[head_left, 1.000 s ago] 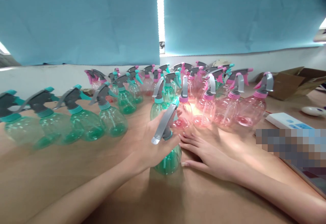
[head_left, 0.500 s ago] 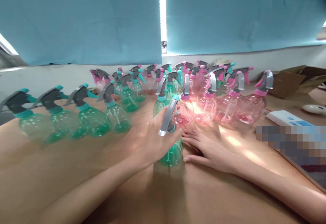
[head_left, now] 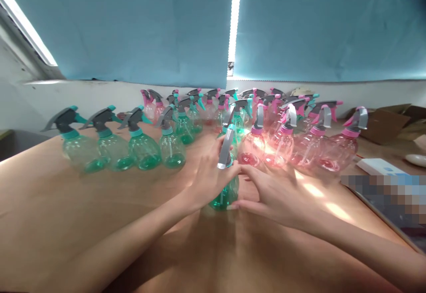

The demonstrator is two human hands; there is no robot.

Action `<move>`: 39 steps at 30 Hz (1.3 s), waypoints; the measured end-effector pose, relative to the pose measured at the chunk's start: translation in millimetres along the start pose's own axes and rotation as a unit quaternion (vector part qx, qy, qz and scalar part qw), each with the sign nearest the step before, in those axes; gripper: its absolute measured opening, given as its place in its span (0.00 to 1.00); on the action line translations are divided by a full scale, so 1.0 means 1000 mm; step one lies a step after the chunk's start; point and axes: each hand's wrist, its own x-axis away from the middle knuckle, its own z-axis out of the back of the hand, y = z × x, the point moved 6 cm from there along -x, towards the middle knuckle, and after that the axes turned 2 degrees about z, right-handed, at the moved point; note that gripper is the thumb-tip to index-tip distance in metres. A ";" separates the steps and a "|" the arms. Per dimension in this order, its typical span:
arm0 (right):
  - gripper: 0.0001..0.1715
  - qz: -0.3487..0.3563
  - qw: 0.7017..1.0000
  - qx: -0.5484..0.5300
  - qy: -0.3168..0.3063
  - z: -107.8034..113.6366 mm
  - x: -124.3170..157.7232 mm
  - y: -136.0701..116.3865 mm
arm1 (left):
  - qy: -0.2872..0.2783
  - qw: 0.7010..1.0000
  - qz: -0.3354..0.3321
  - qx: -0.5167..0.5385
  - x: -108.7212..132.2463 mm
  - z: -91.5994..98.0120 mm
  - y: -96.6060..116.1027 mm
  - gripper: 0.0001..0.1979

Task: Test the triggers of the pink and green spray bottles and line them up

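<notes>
Your left hand [head_left: 208,177] wraps the neck of the see-through green plastic spray bottle [head_left: 222,199] with a grey trigger head, midway across the view. Your right hand [head_left: 278,195] curves at its right side, thumb and fingers parted; you cannot tell whether they grip it. The brown wooden tabletop [head_left: 83,213] spreads wide leftward and toward you; translucent pink plastic spray bottles [head_left: 251,151] stand close behind. Your fingers hide the bottle's middle, rear bottles overlap, and pixelation masks a patch [head_left: 382,195] rightward.
</notes>
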 end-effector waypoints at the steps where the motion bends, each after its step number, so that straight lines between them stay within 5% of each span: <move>1: 0.35 -0.002 1.000 -0.003 -0.009 0.001 -0.005 -0.010 | 0.007 1.000 0.002 -0.009 0.001 0.007 -0.003 0.26; 6: 0.30 0.014 0.997 -0.079 0.016 -0.016 -0.032 -0.048 | 0.039 0.998 0.028 -0.038 0.006 0.039 -0.016 0.23; 12: 0.24 0.035 0.984 -0.146 0.093 -0.051 -0.054 -0.057 | 0.008 0.990 0.139 -0.005 0.019 0.059 -0.044 0.31; 17: 0.29 0.023 0.989 -0.104 0.103 -0.050 -0.067 -0.059 | 0.032 0.996 0.082 -0.012 0.035 0.079 -0.059 0.34; 23: 0.31 -0.034 0.994 0.016 0.102 -0.048 -0.099 -0.048 | 0.085 0.991 0.047 -0.095 0.051 0.101 -0.079 0.18; 39: 0.30 -0.126 0.988 0.072 0.047 -0.046 -0.142 -0.033 | 0.020 0.986 0.068 -0.148 0.060 0.085 -0.092 0.08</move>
